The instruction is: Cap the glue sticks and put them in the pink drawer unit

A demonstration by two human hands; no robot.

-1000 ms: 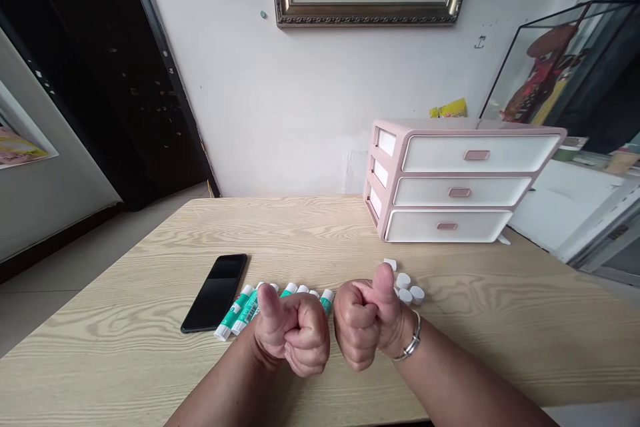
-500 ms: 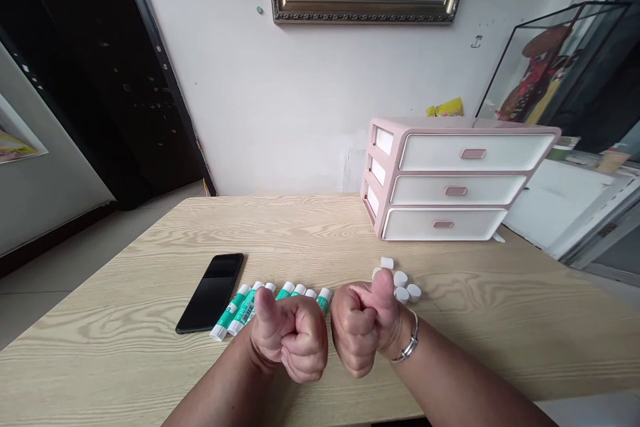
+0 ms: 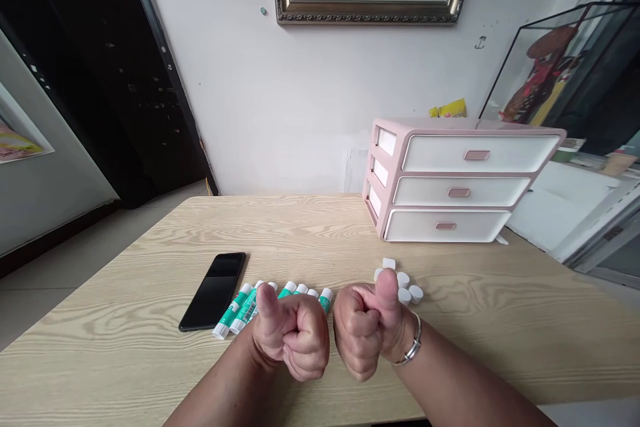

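My left hand [image 3: 295,337] is a fist with the thumb raised, held above the near part of the table. Beside it, slightly apart, my right hand [image 3: 367,327] makes the same thumb-up fist, with a silver bracelet [image 3: 414,343] at the wrist. Neither fist shows anything in it. Behind my left hand lies a row of green-and-white glue sticks [image 3: 234,312], partly hidden by the hand. Several small white caps [image 3: 403,280] sit in a cluster behind my right hand, some covered by the thumb.
A black phone [image 3: 213,292] lies left of the glue sticks on the wooden table [image 3: 280,230]. A pink-and-white drawer unit [image 3: 463,180] stands at the back right, with a yellow packet [image 3: 450,108] above its back edge. A framed picture [image 3: 367,17] hangs on the wall.
The whole view has shifted slightly, so things appear a little further right. Both hands keep the same thumb-up pose, and the objects on the table have not moved.
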